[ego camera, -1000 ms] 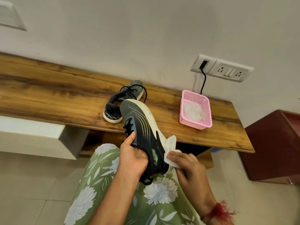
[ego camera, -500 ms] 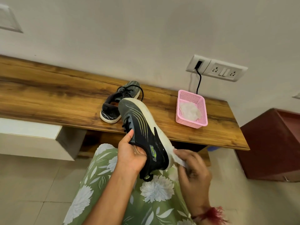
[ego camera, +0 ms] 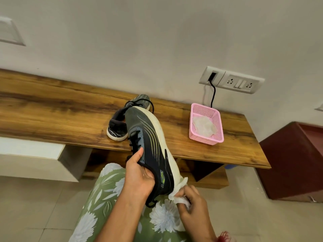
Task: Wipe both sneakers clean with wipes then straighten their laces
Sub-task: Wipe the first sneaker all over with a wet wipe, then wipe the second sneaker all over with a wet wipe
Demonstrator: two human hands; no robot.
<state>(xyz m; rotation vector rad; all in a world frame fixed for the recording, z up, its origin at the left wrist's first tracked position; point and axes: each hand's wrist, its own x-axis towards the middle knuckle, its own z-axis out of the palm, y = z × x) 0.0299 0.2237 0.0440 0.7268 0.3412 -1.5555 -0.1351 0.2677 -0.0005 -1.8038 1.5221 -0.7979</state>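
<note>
A dark sneaker with a white sole and green stripes is held up over my lap, toe pointing away. My left hand grips it at the collar, thumb on the laces. My right hand pinches a crumpled white wipe against the heel end of the white sole. The second sneaker lies on the wooden shelf behind, partly hidden by the held shoe, its black laces loose.
A pink mesh basket holding white wipes stands on the shelf's right part. A black cable hangs from the wall socket above it. A dark red cabinet stands at the right. My green floral garment covers my lap.
My right hand has slid the wipe down along the sole from its side to the heel end. The held sneaker stays in my left hand, lifted slightly.
</note>
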